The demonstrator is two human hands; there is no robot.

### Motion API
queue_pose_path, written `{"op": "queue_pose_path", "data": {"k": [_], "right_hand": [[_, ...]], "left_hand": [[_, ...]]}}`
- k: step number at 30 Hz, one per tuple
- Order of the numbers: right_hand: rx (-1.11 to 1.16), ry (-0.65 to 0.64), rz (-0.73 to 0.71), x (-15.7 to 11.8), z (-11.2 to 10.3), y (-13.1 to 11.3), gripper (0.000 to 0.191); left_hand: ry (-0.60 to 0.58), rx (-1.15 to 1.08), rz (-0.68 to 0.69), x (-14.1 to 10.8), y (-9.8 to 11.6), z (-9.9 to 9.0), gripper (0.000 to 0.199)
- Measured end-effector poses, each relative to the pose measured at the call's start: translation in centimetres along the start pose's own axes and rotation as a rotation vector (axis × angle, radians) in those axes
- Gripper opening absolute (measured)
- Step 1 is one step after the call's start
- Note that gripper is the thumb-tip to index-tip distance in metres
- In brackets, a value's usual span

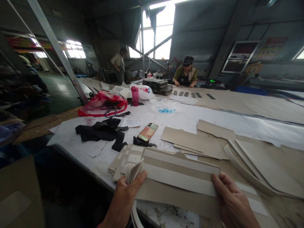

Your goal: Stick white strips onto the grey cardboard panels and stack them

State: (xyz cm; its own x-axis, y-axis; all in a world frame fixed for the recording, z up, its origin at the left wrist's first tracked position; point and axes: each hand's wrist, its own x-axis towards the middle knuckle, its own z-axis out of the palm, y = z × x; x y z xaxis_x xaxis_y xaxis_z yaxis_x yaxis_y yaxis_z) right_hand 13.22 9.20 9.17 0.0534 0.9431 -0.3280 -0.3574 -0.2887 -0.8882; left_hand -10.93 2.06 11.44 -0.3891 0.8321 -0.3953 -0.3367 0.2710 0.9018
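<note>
My left hand [127, 196] is closed around a bundle of thin pale strips [135, 171], their ends fanned above the thumb and tails hanging below. The same hand sits at the left end of a flat beige panel [175, 195]. My right hand [231, 198] pinches that panel's right end, thumb on top. Across the panel runs a long white strip [180, 179], with another pale band near its far edge. Similar panels [122, 160] lie stacked under and behind its left end. Whether the left fingers also grip the panel is hidden.
Beyond the panel lie a phone [148, 132], black fabric pieces [99, 129] and a red plastic bag [95, 106]. More beige sheets [192, 141] spread to the right. A pink bottle [135, 96] stands farther back. A person [186, 74] works across the table.
</note>
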Motion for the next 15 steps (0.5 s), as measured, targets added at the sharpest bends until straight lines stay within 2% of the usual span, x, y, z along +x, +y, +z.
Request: {"op": "queue_pose_path", "data": {"k": [4, 9, 12, 15], "right_hand": [[0.011, -0.013, 0.02, -0.4, -0.2, -0.3, 0.036], [-0.022, -0.162, 0.15, -1.3, -1.2, -0.3, 0.038], [-0.007, -0.275, 0.159, -2.1, -2.1, -0.3, 0.047], [-0.032, -0.372, 0.133, -2.6, -2.7, -0.6, 0.049]], "left_hand": [[-0.011, 0.01, 0.037, -0.3, 0.2, 0.3, 0.058], [-0.018, 0.022, 0.048, -0.8, 0.2, 0.8, 0.053], [-0.026, -0.039, -0.025, -1.1, 0.0, 1.0, 0.06], [0.041, -0.027, -0.145, -1.1, 0.0, 1.4, 0.064]]}}
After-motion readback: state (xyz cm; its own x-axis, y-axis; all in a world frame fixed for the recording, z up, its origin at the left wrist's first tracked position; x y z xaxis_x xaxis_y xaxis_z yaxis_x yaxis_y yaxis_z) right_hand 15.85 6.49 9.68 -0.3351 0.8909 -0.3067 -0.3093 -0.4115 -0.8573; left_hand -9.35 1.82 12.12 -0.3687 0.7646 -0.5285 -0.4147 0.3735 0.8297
